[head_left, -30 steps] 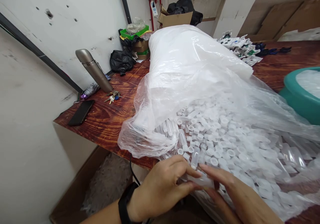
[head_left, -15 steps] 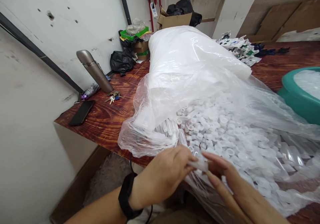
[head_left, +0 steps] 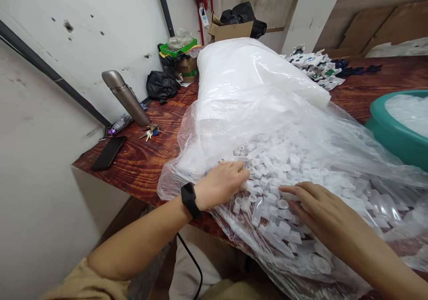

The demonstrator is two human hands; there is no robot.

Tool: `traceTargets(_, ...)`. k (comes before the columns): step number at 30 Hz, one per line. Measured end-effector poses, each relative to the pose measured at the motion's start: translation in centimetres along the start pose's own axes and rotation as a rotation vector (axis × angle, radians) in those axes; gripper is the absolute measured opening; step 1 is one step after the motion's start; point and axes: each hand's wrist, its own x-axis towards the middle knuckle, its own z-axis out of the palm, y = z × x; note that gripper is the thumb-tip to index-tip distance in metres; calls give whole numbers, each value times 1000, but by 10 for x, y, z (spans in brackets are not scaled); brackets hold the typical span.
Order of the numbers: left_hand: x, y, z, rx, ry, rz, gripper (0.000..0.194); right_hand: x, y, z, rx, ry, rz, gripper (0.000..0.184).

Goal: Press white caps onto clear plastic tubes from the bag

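A big clear plastic bag [head_left: 257,108] lies open on the wooden table [head_left: 150,153], spilling a heap of small translucent plastic tubes and caps [head_left: 281,166]. My left hand [head_left: 222,184], with a black wristband, rests on the near left of the heap, fingers curled into the pieces. My right hand [head_left: 321,213] lies on the heap just to the right, its fingers stretched out flat over the pieces. What the left fingers hold, if anything, is hidden.
At the table's left end lie a black phone [head_left: 109,153], a bunch of keys [head_left: 150,131] and a tilted metal flask [head_left: 125,97]. A teal tub [head_left: 397,130] stands at the right. Small white packets [head_left: 314,66] and boxes sit at the back.
Both hands have moved up from the table's near edge onto the heap. They were pinching one clear piece together; now they are apart, the right hand flat.
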Motion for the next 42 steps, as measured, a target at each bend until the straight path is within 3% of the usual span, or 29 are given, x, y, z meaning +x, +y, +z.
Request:
traceTargets(4, -9, 7, -2, -76, 40, -58, 14, 2, 0, -2, 58, 54, 128, 29)
traceTargets(8, -25, 23, -7, -464, 76, -161, 20, 2, -8, -10, 314, 145, 295, 23)
traceTargets(11, -34, 39, -8, -725, 111, -181, 18, 3, -21, -17, 484, 160, 291, 22)
traceTargets(14, -41, 50, -6, -837, 166, -157, 23, 3, -37, -26, 571, 140, 231, 23)
traceTargets(19, -54, 57, -1, -793, 223, -83, 23, -6, -51, -37, 654, 102, 165, 29)
traceTargets(24, -62, 59, 1, -755, 282, -19, 22, -14, -54, -39, 570, 72, 120, 32)
traceTargets(29, -65, 64, 4, -632, 291, 51, 23, -12, -69, -37, 530, 95, 163, 28)
traceTargets(34, -68, 72, 16, -646, 333, 18, 23, -12, -82, -28, 576, 76, 320, 23)
traceTargets(39, -71, 77, 21, -714, 319, -37, 20, -18, -85, -27, 551, -14, 231, 34)
traceTargets(42, -72, 81, 22, -684, 321, -5, 18, -22, -88, -31, 552, -37, 262, 37)
